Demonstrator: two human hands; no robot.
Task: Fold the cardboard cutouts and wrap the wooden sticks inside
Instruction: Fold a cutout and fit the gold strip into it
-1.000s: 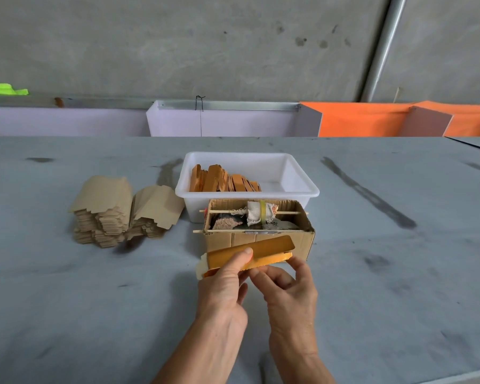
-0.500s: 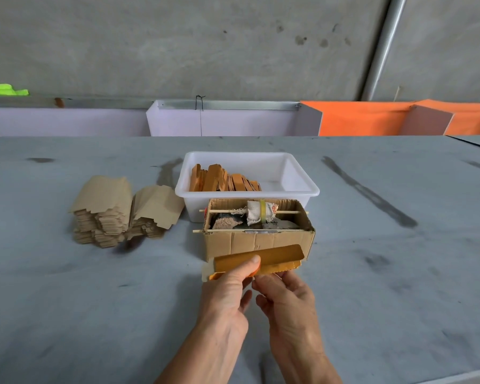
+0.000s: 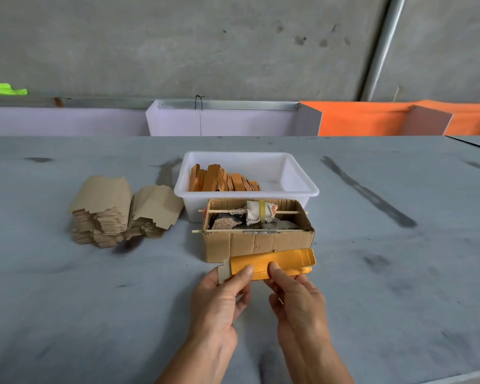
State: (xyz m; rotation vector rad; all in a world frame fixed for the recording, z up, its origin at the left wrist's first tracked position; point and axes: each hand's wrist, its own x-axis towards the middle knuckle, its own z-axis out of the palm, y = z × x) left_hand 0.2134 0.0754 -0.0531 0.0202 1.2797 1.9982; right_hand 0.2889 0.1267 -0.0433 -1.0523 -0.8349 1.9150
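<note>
step: folding | glossy orange folded cardboard cutout (image 3: 272, 264) just in front of brown corrugated cardboard box (image 3: 258, 241); long axis left-right | left hand (image 3: 219, 297) grip pinching left half; right hand (image 3: 297, 297) grip pinching middle; sticks inside: cannot tell

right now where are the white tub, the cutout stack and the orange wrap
white tub (image 3: 302, 189): head view, right rim
cutout stack (image 3: 100, 217): head view, front of left pile
orange wrap (image 3: 275, 259): head view, top face

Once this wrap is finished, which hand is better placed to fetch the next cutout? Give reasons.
Probably the left hand: the cutouts lie stacked on its side of the table. The right hand would have to cross over.
</note>
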